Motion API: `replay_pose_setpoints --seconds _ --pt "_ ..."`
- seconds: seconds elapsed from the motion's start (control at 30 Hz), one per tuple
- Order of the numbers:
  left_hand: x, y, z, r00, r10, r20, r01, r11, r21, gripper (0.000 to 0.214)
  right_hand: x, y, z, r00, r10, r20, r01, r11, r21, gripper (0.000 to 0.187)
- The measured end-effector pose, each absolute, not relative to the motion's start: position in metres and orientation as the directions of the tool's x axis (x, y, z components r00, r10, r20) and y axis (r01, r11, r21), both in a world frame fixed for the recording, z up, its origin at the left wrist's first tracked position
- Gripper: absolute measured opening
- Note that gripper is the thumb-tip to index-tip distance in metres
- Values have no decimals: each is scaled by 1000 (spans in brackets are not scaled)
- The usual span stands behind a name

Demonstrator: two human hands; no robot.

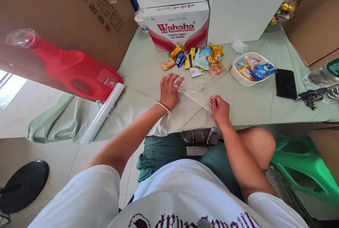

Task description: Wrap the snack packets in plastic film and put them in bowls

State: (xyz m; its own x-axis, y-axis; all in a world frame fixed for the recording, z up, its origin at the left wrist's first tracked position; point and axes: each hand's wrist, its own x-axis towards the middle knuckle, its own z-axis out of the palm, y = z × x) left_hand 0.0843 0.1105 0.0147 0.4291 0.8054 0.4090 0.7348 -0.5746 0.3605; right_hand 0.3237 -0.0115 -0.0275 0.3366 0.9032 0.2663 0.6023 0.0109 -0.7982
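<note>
While we sat at the long table under a pale green cloth (140,86), a clear, thin, crinkly piece of plastic (196,95) lay on it in front of us, between our two hands. Our bare right hand (221,110) had hold of it, with the thumb and fingers pinched tight on its near right end. From that pinch, the plastic went off to the left and a bit away from us. Its long way ran on a slant, from the pinched end up to the thumb side of our bare left hand (170,91). So our right hand was the nearer one, because it was on the plastic. Our left hand lay palm down with its fingers loose and spread, and it did not grip anything that we could see. We could not tell if its thumb touched the plastic or only sat just beside it. The far edge of the plastic spread out loosely, and we saw it come close to a heap of small, shiny, bright snack packs (201,61). Off to the right, well apart from the plastic, we had a white oval plastic tub (241,81) with more packs in it, and a flat black phone (286,84) just beside that
</note>
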Motion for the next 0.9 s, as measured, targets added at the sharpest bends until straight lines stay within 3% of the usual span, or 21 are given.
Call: replay_pose_setpoints --seconds 0.07,0.17,0.3,0.4,0.47,0.53,0.7,0.8,0.9 --pt "94 123 23 636 697 332 601 -717 354 73 324 -12 -28 319 906 277 631 15 -776 44" --pt "110 146 30 766 609 207 524 -778 347 76 325 -12 -27 303 909 285 651 21 -759 42" --pt "122 160 35 872 490 18 477 -856 198 51 326 -14 -26 297 908 295 652 32 -757 40" --pt "116 148 40 869 494 35 488 -866 105 22 326 -15 -25 310 905 291 649 22 -760 40" --pt "105 132 44 855 508 107 501 -861 87 21 326 -15 -25 308 909 280 630 25 -776 41" --pt "89 112 47 842 520 145 502 -853 143 22 326 -14 -25 316 909 273 609 26 -793 41" --pt "45 59 45 791 599 126 497 -749 437 18 329 -11 -26 378 899 222 540 -19 -841 39" --pt "25 31 43 776 625 81 523 -711 470 24 331 -10 -25 386 910 149 474 -57 -879 36" --pt "14 6 42 844 537 -20 489 -752 443 25 331 -10 -24 362 927 100 448 -79 -890 35"
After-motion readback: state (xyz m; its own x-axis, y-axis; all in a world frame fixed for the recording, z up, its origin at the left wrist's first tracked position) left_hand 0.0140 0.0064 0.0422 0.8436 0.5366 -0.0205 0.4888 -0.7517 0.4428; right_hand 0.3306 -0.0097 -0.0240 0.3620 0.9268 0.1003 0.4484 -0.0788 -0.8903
